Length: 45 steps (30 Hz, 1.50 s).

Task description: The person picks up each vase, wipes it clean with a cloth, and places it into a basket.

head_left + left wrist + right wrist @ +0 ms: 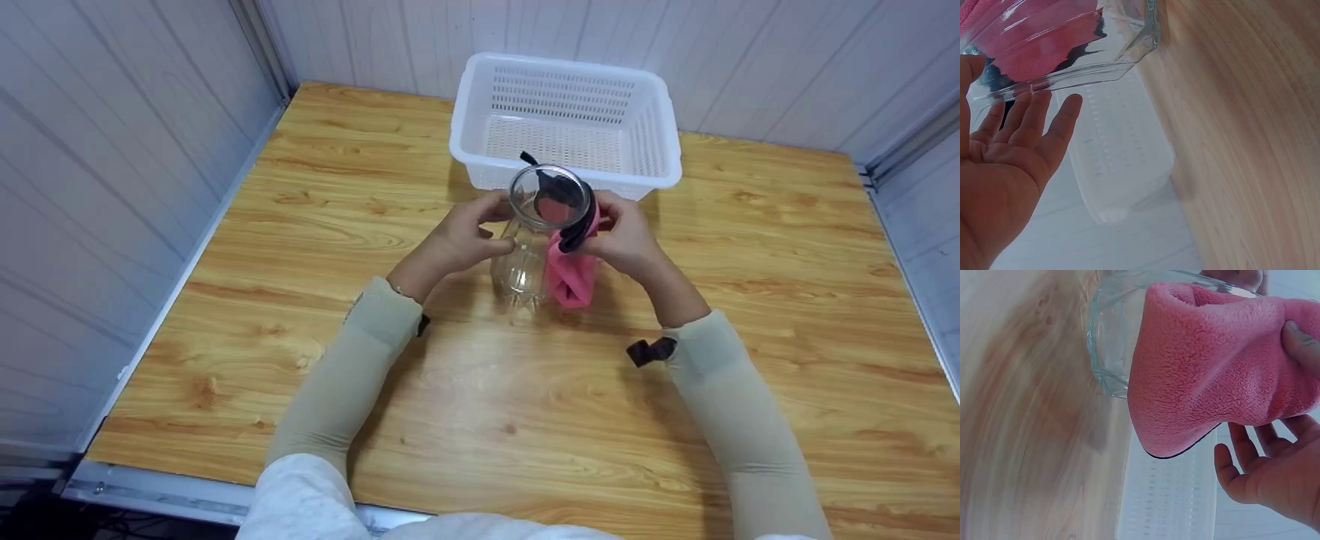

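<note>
A clear glass jar (521, 262) with a round, wide mouth stands in the middle of the table, between both hands. My left hand (459, 236) holds its left side, thumb in front and fingers behind; in the left wrist view the fingertips (1074, 104) are at the glass. On the jar's right side, my right hand (626, 236) grips a fluffy pink cloth (1207, 365) with a dark edging. The cloth (574, 281) hangs down along the jar, and its dark part lies beside the rim. Pink and black show through the glass.
Behind the jar, a white perforated plastic basket (564, 172) sits near the back wall. Wood-grain table (337, 247) surrounds the hands, with pale panel walls (135, 135) at the back and sides. A dark strap end (649, 351) hangs from the right sleeve.
</note>
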Motion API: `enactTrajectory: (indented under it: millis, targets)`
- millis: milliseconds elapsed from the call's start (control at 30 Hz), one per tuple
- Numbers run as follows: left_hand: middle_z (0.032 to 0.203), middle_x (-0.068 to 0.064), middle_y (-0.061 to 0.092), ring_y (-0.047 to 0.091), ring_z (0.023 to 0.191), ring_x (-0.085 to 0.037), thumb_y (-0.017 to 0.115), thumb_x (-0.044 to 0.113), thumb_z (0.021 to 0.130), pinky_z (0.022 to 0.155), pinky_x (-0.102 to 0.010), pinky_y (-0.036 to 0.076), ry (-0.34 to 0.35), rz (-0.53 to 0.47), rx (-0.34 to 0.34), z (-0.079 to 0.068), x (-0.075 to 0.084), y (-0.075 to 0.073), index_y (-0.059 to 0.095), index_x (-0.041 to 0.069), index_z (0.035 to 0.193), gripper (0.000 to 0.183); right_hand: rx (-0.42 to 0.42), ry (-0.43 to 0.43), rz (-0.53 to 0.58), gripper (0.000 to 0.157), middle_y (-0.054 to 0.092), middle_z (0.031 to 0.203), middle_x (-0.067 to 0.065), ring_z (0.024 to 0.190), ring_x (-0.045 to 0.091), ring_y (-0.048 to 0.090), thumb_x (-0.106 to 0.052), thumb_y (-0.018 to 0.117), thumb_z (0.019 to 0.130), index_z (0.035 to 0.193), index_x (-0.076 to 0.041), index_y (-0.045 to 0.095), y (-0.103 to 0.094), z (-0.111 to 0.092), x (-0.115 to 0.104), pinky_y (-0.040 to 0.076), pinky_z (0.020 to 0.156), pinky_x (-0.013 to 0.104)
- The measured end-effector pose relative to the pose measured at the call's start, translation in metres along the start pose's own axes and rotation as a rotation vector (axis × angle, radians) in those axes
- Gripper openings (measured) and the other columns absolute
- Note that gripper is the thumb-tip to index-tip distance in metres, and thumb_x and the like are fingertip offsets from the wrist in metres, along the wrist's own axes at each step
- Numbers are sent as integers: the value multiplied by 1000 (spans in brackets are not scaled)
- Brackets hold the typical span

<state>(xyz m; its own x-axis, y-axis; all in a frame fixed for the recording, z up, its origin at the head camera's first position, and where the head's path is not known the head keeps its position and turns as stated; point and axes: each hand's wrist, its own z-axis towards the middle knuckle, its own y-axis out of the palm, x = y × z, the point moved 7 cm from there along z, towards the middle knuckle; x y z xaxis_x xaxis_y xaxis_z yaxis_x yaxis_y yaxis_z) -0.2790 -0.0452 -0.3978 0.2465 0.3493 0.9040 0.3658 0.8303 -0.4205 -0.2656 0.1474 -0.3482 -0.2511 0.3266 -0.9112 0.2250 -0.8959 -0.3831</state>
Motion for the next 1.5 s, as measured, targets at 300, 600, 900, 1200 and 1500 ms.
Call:
enactTrajectory:
  millis: [300,600,900,1200,1500]
  targets:
    - [130,-5,63,56,125,-22,70,8,80,99,-48,51,10,-28,17,1,0,0,53,18,131,54,-74,63,-62,56,60,86,-10,80,10,55,-5,85,65,115,-2,61,3,5,21,49,64,19]
    - [130,-5,62,56,125,-21,70,7,81,95,-40,54,23,-55,27,2,0,-1,54,16,129,51,-122,114,-154,69,64,111,6,99,29,57,-7,89,58,121,-10,61,10,7,41,51,74,31]
    - [130,-5,63,56,125,-19,69,7,81,93,-40,55,34,-91,27,1,1,0,54,15,131,53,-190,135,-216,72,63,110,11,94,30,61,-5,88,59,124,-11,58,17,5,56,51,77,29]
    - [131,-10,61,54,127,-25,70,5,81,101,-42,50,46,-101,33,0,0,2,53,11,133,55,-205,106,-228,66,66,99,9,83,19,64,-5,88,58,117,-3,60,20,0,65,54,70,22]
    - [126,-12,52,58,109,-27,72,14,79,91,-38,55,47,35,84,-3,2,-1,55,12,132,56,-196,90,-190,66,65,104,10,89,24,62,-4,86,60,121,-3,58,20,-1,67,54,75,27]
